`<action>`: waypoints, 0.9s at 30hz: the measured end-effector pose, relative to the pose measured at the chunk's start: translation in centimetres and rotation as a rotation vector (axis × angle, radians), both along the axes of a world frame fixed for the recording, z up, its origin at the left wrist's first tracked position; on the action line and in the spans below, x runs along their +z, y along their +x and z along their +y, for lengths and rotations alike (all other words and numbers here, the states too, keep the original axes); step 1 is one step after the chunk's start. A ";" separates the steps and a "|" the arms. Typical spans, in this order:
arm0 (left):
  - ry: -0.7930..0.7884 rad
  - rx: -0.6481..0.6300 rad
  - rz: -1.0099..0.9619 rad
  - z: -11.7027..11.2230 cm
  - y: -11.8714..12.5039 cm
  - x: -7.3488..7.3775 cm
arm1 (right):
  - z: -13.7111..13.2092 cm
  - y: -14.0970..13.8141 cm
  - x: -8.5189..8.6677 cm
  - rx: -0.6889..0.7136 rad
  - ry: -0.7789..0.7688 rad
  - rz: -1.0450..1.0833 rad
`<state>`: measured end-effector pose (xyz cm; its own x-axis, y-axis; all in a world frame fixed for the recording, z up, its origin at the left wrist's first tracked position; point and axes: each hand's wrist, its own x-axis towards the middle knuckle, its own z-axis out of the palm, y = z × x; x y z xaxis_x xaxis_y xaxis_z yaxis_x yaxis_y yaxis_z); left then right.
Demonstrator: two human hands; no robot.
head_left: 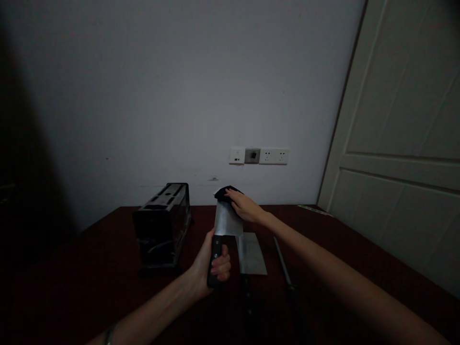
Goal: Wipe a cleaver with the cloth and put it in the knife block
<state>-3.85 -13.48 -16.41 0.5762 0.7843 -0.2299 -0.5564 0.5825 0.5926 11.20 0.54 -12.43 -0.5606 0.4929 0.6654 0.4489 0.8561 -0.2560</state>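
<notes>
My left hand [212, 263] is closed round the black riveted handle of a cleaver [227, 220], whose broad blade points up and away from me. Against the far end of that blade, my right hand [244, 205] presses a black cloth [224, 192], its fingers bent over the fabric. The cloth hides the blade's tip. A second cleaver [252, 254] lies on the dark red table just right of the held one, its black handle toward me. Farther right, below my right forearm, rests a thin sharpening steel [282, 261] with a dark handle.
On the left of the table [108, 249] stands a black knife block [156, 235] with slots in its top. Behind the table is a pale wall with a row of sockets [273, 155]. A panelled white door [402, 120] borders the right side. The light is dim.
</notes>
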 end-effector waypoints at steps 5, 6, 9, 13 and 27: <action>-0.003 -0.032 0.005 -0.2 0.3 -0.2 | -0.5 0.7 0.3 -0.023 -0.002 0.074; -0.002 -0.030 0.011 -0.2 0.4 -0.3 | -0.3 0.9 0.6 -0.046 -0.007 0.108; 0.004 -0.004 0.029 -0.4 0.6 -0.4 | 0.6 1.3 2.2 -0.172 -0.019 0.243; -0.006 -0.001 0.030 -0.5 0.7 -0.5 | 1.7 1.7 4.6 -0.301 -0.002 0.369; 0.002 -0.023 0.003 -1.0 0.6 0.8 | -1.1 -0.2 1.7 0.045 0.058 -0.073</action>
